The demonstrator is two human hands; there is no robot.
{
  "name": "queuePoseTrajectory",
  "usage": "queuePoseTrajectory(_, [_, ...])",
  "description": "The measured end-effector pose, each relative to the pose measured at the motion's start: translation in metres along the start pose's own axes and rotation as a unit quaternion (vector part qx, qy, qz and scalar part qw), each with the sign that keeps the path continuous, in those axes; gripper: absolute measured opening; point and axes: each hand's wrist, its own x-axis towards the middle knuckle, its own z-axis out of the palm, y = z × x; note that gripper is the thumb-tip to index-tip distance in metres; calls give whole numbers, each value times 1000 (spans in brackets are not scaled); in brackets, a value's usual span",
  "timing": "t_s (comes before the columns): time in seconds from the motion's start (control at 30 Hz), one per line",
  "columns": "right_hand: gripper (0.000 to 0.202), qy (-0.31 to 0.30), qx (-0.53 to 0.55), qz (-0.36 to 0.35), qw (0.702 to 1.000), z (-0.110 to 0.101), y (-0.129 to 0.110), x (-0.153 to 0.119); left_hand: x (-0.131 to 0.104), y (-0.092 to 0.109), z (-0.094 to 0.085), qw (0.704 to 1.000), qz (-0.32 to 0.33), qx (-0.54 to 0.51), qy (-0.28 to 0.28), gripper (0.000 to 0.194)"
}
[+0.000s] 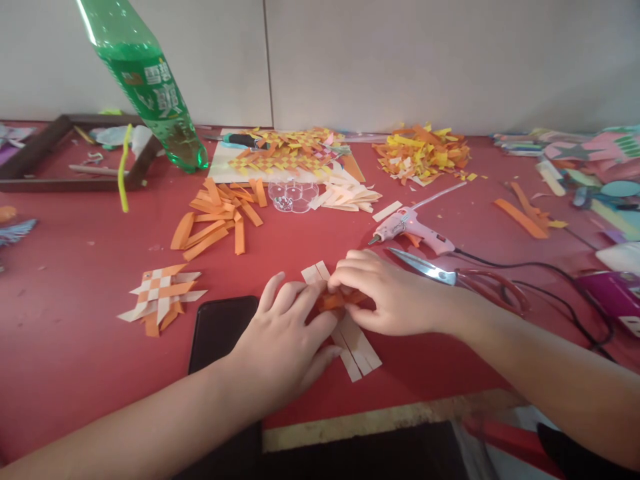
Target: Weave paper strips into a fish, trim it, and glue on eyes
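Observation:
Two cream paper strips point(356, 350) lie side by side on the red table, slanting under my hands. An orange paper strip point(331, 301) crosses over them. My right hand point(395, 290) pinches this orange strip between thumb and fingers. From the other side, my left hand point(287, 333) has its curled fingertips on the orange strip's left end, with its thumb beside the cream strips. Fingers cover much of the crossing, so the exact fold is hidden. Left of my hands rests a woven orange-and-cream paper fish point(163, 292).
A black phone point(220, 327) lies partly under my left arm. Scissors point(435, 270) and a pink glue gun point(413, 228) with a cord are near my right hand. Behind are orange strips point(220, 217), cream strips point(350, 193), paper scraps point(425, 153) and a tilted green bottle point(155, 93).

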Motion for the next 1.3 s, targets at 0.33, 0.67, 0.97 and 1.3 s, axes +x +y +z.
queuePoseTrajectory(0.33, [5,72,25,64,995,4,-3,-7,-1,1,2,1000,2,-3,9,32])
queuePoseTrajectory(0.67, [10,187,32,128,973,24,0,-9,-1,5,4,999,0,16,40,31])
queuePoseTrajectory(0.97, [7,198,31,153,968,30,3,-11,-4,7,9,998,2,45,53,36])
queuePoseTrajectory(1.3, [6,199,60,190,960,30,3,-11,-4,7,8,997,4,54,52,36])
